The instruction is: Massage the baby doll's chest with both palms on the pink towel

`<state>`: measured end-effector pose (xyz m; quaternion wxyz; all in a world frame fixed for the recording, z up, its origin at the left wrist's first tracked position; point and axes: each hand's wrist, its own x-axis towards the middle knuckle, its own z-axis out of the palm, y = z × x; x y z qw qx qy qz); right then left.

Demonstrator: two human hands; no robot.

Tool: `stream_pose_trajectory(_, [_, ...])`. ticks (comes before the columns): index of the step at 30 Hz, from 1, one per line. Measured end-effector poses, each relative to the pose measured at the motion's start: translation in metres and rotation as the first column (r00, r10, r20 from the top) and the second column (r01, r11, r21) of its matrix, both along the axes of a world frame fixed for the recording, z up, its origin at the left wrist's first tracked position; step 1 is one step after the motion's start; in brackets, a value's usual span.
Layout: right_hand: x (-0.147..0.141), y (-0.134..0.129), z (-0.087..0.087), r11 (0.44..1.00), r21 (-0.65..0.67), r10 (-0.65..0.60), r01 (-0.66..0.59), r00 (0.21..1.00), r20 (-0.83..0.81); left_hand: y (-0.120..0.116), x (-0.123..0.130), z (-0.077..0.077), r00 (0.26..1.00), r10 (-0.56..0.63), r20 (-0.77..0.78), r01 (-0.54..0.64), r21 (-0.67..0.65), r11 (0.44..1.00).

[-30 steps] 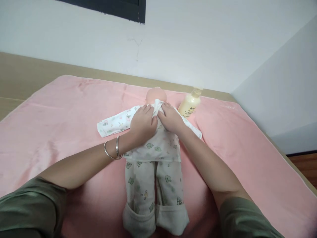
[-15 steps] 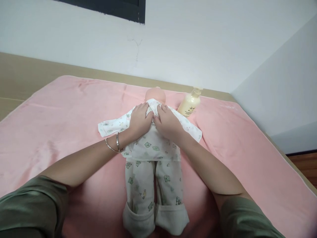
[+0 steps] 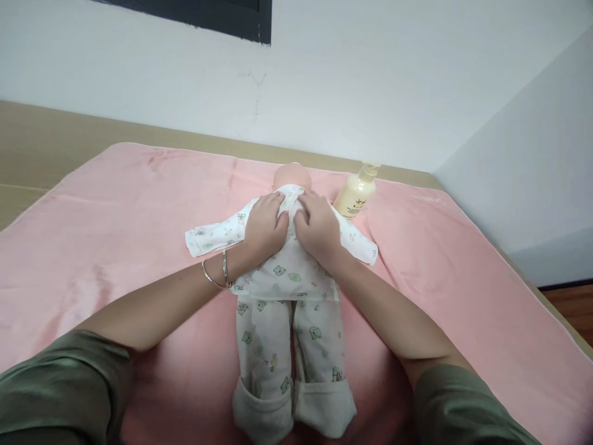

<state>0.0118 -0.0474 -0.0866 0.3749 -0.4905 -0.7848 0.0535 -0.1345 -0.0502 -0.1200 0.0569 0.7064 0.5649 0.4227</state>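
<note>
A doll (image 3: 291, 177) in a white printed top (image 3: 290, 272) and matching trousers (image 3: 266, 346) with turned-up cuffs lies on a pink blanket (image 3: 185, 185), its head toward the wall. Resting on the left side of the doll's upper back or chest, my left hand (image 3: 266, 227) is flat, thumb apart from the fingers. My right hand (image 3: 319, 227) lies likewise on the right side, near the neckline. Both sleeves of the top stretch out sideways. The doll's face does not show.
A yellowish pump bottle (image 3: 356, 193) stands tilted in view right of the doll's head. Behind the blanket runs a beige edge (image 3: 139, 133) along a white wall (image 3: 347, 86). A dark frame (image 3: 222, 15) is on the wall.
My hands have moved slightly apart, and their thumbs no longer meet at the middle of the top. The cloth between them looks smoother.
</note>
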Motion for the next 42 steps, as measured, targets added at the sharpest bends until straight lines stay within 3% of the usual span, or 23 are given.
stream_pose_trajectory(3, [0.0,-0.001,0.003,0.997,-0.078,0.019,-0.018,1.0,0.006,0.0,0.001,0.0,1.0,0.007,0.013,-0.008,0.008,1.0])
stream_pose_trajectory(6, [0.003,-0.004,0.013,0.999,-0.034,-0.009,0.007,0.997,-0.077,-0.001,0.001,0.001,1.0,0.009,0.011,-0.009,-0.004,1.0])
stream_pose_trajectory(9, [0.004,-0.002,0.009,1.0,0.006,-0.03,0.031,0.992,-0.123,-0.002,0.001,0.002,1.0,0.007,0.008,-0.007,-0.014,1.0])
stream_pose_trajectory(13, [0.0,0.005,-0.004,0.997,-0.074,0.031,-0.031,0.999,-0.008,-0.002,0.0,0.002,1.0,0.008,0.014,-0.008,-0.016,1.0])
stream_pose_trajectory(20, [0.0,-0.004,0.009,1.0,0.008,-0.008,0.009,0.996,-0.086,-0.004,0.001,0.005,1.0,0.023,0.017,-0.022,-0.046,0.999])
stream_pose_trajectory(26, [-0.001,0.0,0.0,0.995,-0.072,0.074,-0.07,0.996,0.055,-0.003,0.001,0.004,0.999,0.03,0.017,-0.03,-0.036,0.999])
stream_pose_trajectory(31, [0.004,-0.004,0.016,0.998,0.063,-0.008,0.012,0.998,-0.063,-0.004,0.002,0.005,1.0,0.02,0.007,-0.02,-0.043,0.999])
stream_pose_trajectory(33, [0.003,-0.002,0.015,0.998,0.056,-0.005,0.005,1.0,-0.008,-0.005,0.002,0.006,1.0,0.02,-0.005,-0.02,-0.045,0.999])
stream_pose_trajectory(38, [-0.002,0.0,0.011,0.98,-0.19,0.132,-0.064,0.92,0.369,0.0,-0.004,0.013,0.995,-0.02,-0.093,0.015,-0.062,0.998])
stream_pose_trajectory(42, [0.019,-0.022,0.052,0.923,-0.33,0.354,-0.198,0.773,0.527,0.013,-0.018,0.021,0.991,0.024,-0.13,-0.037,-0.102,0.994])
